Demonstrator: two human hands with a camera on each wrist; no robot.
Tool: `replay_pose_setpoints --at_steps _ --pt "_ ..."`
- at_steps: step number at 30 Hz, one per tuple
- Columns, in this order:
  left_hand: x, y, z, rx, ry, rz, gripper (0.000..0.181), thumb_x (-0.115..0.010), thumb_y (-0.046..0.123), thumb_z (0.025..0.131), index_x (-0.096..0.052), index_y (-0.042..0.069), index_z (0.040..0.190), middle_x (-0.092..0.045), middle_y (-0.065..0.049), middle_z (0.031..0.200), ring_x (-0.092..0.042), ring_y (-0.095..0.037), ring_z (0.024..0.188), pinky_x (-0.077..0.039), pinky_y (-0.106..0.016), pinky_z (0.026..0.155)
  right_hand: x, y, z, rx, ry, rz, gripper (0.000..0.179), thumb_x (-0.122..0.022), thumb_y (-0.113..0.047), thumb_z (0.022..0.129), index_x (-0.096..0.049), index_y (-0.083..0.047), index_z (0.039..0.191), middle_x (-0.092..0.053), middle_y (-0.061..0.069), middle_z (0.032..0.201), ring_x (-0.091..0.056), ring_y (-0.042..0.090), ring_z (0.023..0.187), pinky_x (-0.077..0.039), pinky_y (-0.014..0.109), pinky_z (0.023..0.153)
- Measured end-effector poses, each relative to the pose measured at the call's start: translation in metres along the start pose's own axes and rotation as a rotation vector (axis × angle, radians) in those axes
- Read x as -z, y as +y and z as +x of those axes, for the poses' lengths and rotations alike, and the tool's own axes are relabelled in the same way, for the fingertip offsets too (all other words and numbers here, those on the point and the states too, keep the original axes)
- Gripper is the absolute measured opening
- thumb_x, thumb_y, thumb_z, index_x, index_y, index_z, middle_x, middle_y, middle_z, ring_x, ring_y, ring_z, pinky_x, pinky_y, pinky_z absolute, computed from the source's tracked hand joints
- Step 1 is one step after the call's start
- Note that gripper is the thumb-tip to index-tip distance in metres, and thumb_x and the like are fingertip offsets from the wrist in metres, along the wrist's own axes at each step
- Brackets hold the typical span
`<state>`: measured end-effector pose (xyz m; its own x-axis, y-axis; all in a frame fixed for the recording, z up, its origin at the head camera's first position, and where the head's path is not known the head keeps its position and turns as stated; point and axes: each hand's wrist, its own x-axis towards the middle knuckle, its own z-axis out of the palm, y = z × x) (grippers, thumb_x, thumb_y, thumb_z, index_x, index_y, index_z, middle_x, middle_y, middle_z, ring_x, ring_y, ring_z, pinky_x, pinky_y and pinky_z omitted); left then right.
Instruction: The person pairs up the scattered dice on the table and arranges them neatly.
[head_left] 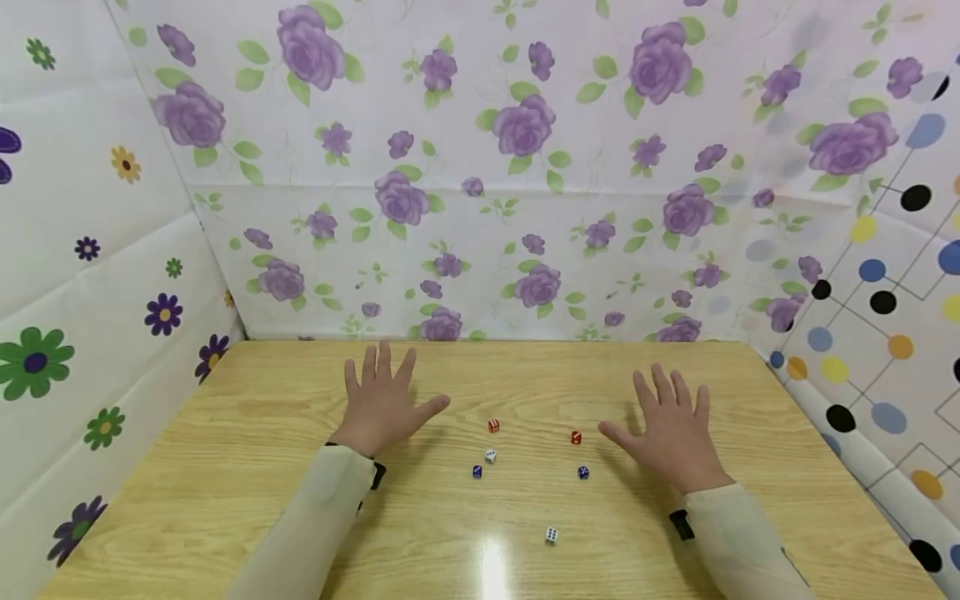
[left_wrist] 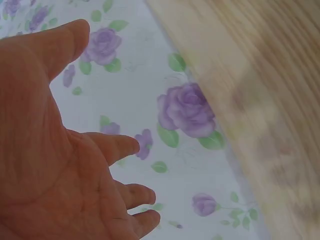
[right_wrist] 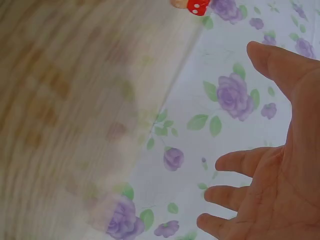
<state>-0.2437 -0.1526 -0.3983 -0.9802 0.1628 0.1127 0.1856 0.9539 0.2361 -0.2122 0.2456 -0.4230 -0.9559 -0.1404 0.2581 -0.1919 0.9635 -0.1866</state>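
My left hand (head_left: pixel 381 410) is held over the left half of the table with its fingers spread and nothing in its grasp. On the other side, my right hand (head_left: pixel 671 437) has the same spread pose, its thumb pointing toward a red die (head_left: pixel 576 437). Between the hands lie a second red die (head_left: pixel 493 425), a white die (head_left: pixel 491 456) and a blue die (head_left: pixel 477 472). Another blue die (head_left: pixel 583 472) sits below the right-hand red one. Closest to me is a white die (head_left: pixel 551 536). In the right wrist view, a red die (right_wrist: pixel 198 6) shows at the top edge.
The wood-grain table (head_left: pixel 247 467) meets a back wall of purple-flowered cloth (head_left: pixel 480 250). A daisy-patterned sheet (head_left: pixel 97 333) hangs on the left, a dotted sheet (head_left: pixel 900 317) on the right. Glare lies on the table near the front.
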Motion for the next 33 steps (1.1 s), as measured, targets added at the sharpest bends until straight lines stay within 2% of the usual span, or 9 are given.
replay_pose_setpoints --at_steps 6,11,13,16,19,21,24,27,33 --pt "0.004 0.01 -0.003 -0.041 -0.002 -0.037 0.096 -0.042 0.076 0.082 -0.016 0.015 0.153 0.001 -0.023 0.156 0.006 -0.041 0.143 0.011 -0.064 0.106 0.003 -0.003 0.001 0.013 -0.015 0.011 0.101 -0.048 -0.075 0.08 -0.027 -0.004 0.149 -0.021 0.025 0.152 -0.015 0.046 0.138 -0.002 0.068 0.105" --pt "0.004 0.02 -0.002 -0.099 -0.008 -0.084 0.093 -0.044 0.072 0.084 -0.024 0.012 0.151 -0.008 -0.02 0.156 0.001 -0.038 0.143 0.005 -0.061 0.109 0.004 -0.005 0.002 0.032 -0.032 0.029 0.097 -0.048 -0.074 0.081 -0.033 -0.002 0.146 -0.027 0.025 0.149 -0.022 0.046 0.135 -0.011 0.066 0.106" --pt "0.004 0.025 -0.003 -0.13 -0.011 -0.087 0.088 -0.046 0.07 0.085 -0.029 0.01 0.149 -0.017 -0.02 0.155 -0.008 -0.038 0.143 -0.004 -0.059 0.111 0.004 -0.005 0.002 0.033 -0.043 0.048 0.094 -0.048 -0.072 0.082 -0.038 -0.001 0.143 -0.032 0.025 0.146 -0.027 0.046 0.133 -0.016 0.065 0.105" --pt "0.005 0.034 -0.006 -0.175 -0.026 -0.106 0.074 -0.051 0.061 0.088 -0.045 0.01 0.141 -0.038 -0.016 0.145 -0.027 -0.037 0.137 -0.022 -0.055 0.109 0.006 -0.007 0.001 0.03 -0.081 0.073 0.086 -0.05 -0.07 0.083 -0.048 -0.002 0.135 -0.046 0.023 0.137 -0.041 0.044 0.124 -0.03 0.062 0.1" --pt "0.005 0.047 -0.009 -0.231 -0.05 -0.124 0.056 -0.058 0.052 0.088 -0.059 0.012 0.127 -0.055 -0.009 0.129 -0.043 -0.032 0.124 -0.037 -0.048 0.102 0.009 -0.012 -0.001 0.037 -0.172 0.1 0.068 -0.055 -0.062 0.085 -0.06 -0.005 0.123 -0.061 0.015 0.116 -0.059 0.033 0.103 -0.046 0.053 0.085" --pt "0.003 0.054 -0.01 -0.268 -0.078 -0.14 0.046 -0.062 0.047 0.088 -0.064 0.014 0.119 -0.06 -0.004 0.118 -0.05 -0.026 0.114 -0.042 -0.042 0.095 0.012 -0.018 -0.003 0.057 -0.255 0.136 0.052 -0.061 -0.053 0.086 -0.064 -0.009 0.114 -0.065 0.005 0.1 -0.061 0.021 0.088 -0.05 0.043 0.076" --pt "0.001 0.064 -0.012 -0.317 -0.134 -0.166 0.035 -0.066 0.041 0.087 -0.068 0.016 0.11 -0.064 0.001 0.105 -0.056 -0.018 0.099 -0.047 -0.036 0.085 0.017 -0.029 -0.006 0.117 -0.352 0.184 0.029 -0.068 -0.04 0.086 -0.066 -0.015 0.102 -0.06 -0.009 0.082 -0.055 0.008 0.07 -0.047 0.033 0.065" --pt "-0.004 0.071 -0.013 -0.341 -0.199 -0.184 0.026 -0.067 0.037 0.086 -0.069 0.018 0.104 -0.064 0.007 0.096 -0.057 -0.01 0.087 -0.048 -0.031 0.077 0.018 -0.039 -0.009 0.213 -0.41 0.229 0.013 -0.07 -0.03 0.086 -0.065 -0.021 0.093 -0.056 -0.015 0.075 -0.051 0.003 0.064 -0.044 0.028 0.061" --pt "-0.018 0.078 -0.015 -0.327 -0.285 -0.166 0.025 -0.067 0.032 0.086 -0.069 0.017 0.106 -0.062 0.009 0.09 -0.053 -0.006 0.078 -0.046 -0.028 0.071 0.008 -0.058 -0.016 0.451 -0.588 0.372 0.006 -0.066 -0.019 0.088 -0.065 -0.023 0.092 -0.055 -0.016 0.077 -0.049 0.001 0.066 -0.044 0.022 0.061"
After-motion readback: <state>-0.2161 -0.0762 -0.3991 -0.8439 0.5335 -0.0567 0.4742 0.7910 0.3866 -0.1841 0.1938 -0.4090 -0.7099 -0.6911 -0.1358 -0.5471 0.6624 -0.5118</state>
